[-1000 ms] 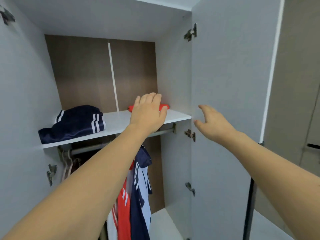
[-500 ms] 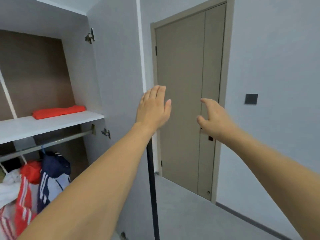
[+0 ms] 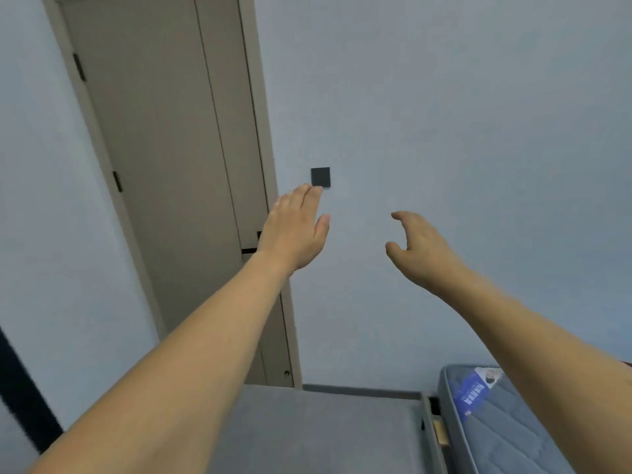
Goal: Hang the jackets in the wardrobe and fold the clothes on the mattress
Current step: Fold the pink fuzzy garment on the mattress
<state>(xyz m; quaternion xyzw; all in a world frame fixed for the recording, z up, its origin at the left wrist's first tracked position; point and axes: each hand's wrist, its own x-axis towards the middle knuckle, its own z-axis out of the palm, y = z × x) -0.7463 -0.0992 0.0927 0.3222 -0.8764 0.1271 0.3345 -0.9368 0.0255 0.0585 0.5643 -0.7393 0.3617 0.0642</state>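
Observation:
My left hand is raised in front of me with its fingers straight and together, holding nothing. My right hand hovers beside it with loosely curled fingers, also holding nothing. A corner of the grey quilted mattress shows at the bottom right, with a blue label on its end. No jackets or other clothes are in view. The wardrobe is out of view apart from a dark-edged panel at the far left.
A closed beige door stands at the left in a pale wall. A small black wall switch sits just above my left fingertips. Grey floor runs between the door and the mattress frame.
My view has swung right, away from the open wardrobe and its shelf, past the door to the wall and mattress. Both hands stay raised and hold nothing throughout.

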